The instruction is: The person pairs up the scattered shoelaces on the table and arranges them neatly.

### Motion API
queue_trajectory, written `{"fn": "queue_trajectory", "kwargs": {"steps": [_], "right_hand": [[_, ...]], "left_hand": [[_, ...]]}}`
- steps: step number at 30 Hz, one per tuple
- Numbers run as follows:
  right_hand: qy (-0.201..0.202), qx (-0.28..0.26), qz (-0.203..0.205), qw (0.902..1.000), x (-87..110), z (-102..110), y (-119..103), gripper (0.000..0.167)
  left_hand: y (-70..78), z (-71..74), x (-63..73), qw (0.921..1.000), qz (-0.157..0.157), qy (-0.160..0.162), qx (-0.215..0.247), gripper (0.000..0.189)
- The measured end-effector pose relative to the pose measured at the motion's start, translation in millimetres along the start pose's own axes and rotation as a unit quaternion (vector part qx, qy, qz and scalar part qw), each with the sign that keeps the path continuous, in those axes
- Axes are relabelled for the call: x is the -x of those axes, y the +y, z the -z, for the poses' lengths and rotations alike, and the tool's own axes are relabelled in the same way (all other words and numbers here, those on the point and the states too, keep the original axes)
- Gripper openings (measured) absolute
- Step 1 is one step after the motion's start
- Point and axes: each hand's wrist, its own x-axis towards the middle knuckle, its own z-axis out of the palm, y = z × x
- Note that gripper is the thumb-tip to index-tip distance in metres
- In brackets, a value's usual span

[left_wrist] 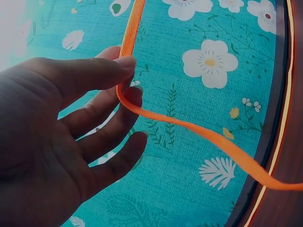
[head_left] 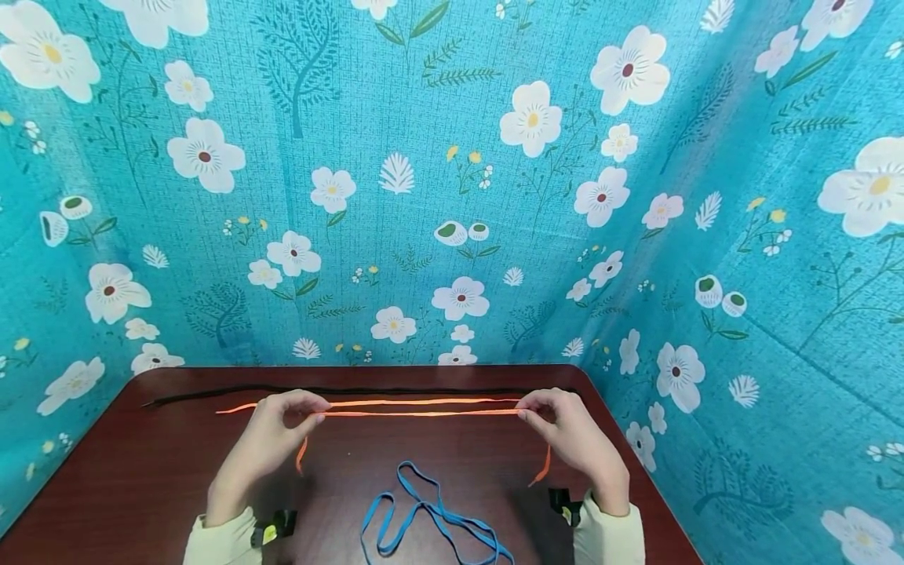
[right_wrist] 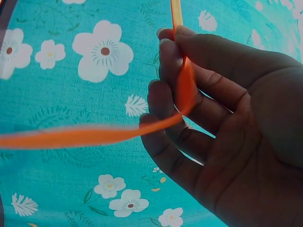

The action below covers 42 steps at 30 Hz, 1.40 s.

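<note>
A flat orange shoelace (head_left: 424, 413) is stretched nearly level between the two hands above the table. My left hand (head_left: 271, 431) pinches it between thumb and index finger, and a loose end hangs below. In the left wrist view, the pinched shoelace (left_wrist: 131, 33) bends at the fingertips and trails right. At the other side my right hand (head_left: 575, 435) pinches the same lace, its tail dangling underneath. The right wrist view shows that lace tail (right_wrist: 71, 138) blurred. Just behind, a second orange shoelace (head_left: 417, 402) lies along the table.
Behind the orange laces, a black shoelace (head_left: 205, 392) runs along the far edge of the dark red-brown table (head_left: 127, 471). Nearer, a blue shoelace (head_left: 424, 506) lies in loose loops. A turquoise flowered curtain (head_left: 395, 235) stands behind and to the right.
</note>
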Motion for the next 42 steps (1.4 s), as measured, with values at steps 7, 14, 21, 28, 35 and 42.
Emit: {"fn": "queue_trajectory", "kwargs": {"steps": [7, 14, 21, 28, 35, 42], "right_hand": [[0.013, 0.012, -0.004, 0.9998, 0.5, 4, 5, 0.009], [0.029, 0.025, -0.005, 0.9993, 0.8, 7, 13, 0.013], [0.025, 0.016, -0.019, 0.9994, 3.3, 10, 21, 0.015], [0.024, 0.006, -0.026, 0.9994, 4.4, 14, 27, 0.018], [0.02, 0.005, -0.04, 0.999, 4.7, 13, 33, 0.018], [0.031, 0.005, -0.057, 0.9979, 6.3, 15, 41, 0.017]], "left_hand": [[-4.0, 3.6, 0.3, 0.9995, 0.004, 0.028, -0.018, 0.014], [-7.5, 7.9, 1.5, 0.9975, 0.001, 0.056, -0.042, 0.013], [-16.5, 11.6, 2.1, 0.9946, 0.027, 0.07, -0.071, 0.007], [-22.1, 16.3, 5.1, 0.9928, 0.02, 0.083, -0.084, 0.006], [-27.7, 20.0, 7.6, 0.9904, 0.014, 0.1, -0.095, 0.005], [-36.3, 27.8, 12.9, 0.9875, 0.015, 0.121, -0.1, 0.008]]}}
